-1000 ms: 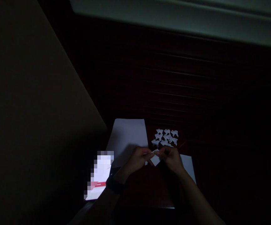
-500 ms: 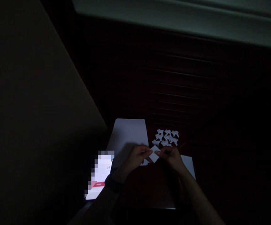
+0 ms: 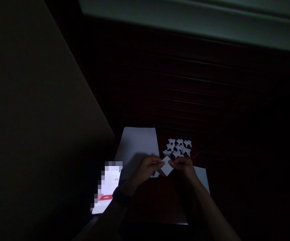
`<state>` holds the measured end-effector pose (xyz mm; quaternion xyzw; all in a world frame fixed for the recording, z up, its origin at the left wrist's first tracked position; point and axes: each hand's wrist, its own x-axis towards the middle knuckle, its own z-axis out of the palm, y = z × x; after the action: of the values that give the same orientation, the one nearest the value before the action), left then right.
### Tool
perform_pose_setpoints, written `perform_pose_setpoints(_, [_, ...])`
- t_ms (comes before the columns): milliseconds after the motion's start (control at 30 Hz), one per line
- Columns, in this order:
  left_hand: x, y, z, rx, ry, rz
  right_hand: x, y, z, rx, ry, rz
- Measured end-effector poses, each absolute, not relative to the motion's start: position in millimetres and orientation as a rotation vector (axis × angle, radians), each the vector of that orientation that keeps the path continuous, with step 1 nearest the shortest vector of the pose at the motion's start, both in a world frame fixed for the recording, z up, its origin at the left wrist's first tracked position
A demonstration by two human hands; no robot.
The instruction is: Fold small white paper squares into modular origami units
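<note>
Between my hands is a small white folded paper [image 3: 167, 167], shaped like a diamond with one corner pointing away from me. My left hand [image 3: 150, 165] pinches its left corner, thumb on top. At the right corner, my right hand [image 3: 184, 166] grips it the same way, its thumb pressing on the face. The fingers underneath are mostly hidden. Just beyond the hands, several folded white paper figures [image 3: 177, 146] lie in rows on the dark table [image 3: 157, 204]. A stack of white paper sheets [image 3: 138, 142] lies behind my left hand.
A lit screen [image 3: 107, 187], partly pixelated, stands by my left forearm. Another white sheet [image 3: 202, 175] lies beside my right wrist. A dark slatted panel [image 3: 180, 87] rises behind the table, and a plain pale surface [image 3: 34, 100] borders it on the left. The room is dim.
The folded paper and both hands have shifted very slightly to the right and nearer. The grip at both corners stays much the same.
</note>
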<state>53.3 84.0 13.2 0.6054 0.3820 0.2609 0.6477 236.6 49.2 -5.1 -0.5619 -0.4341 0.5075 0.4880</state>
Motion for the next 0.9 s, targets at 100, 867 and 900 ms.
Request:
perform_pose_setpoints(100, [54.9, 82.2, 12.5, 1.391, 0.878, 0.567, 233.6, 48.9, -1.1, -1.363, -1.099, 1.206])
perform_pose_setpoints(867, [59.4, 81.1, 19.0, 1.427, 0.933, 0.665, 231.2, 43.3, 4.2, -1.505, -1.212, 1.08])
perform_pose_setpoints(900, [59.0, 81.4, 19.3, 1.412, 0.926, 0.662, 231.5, 43.4, 3.5, -1.495, -1.201, 1.084])
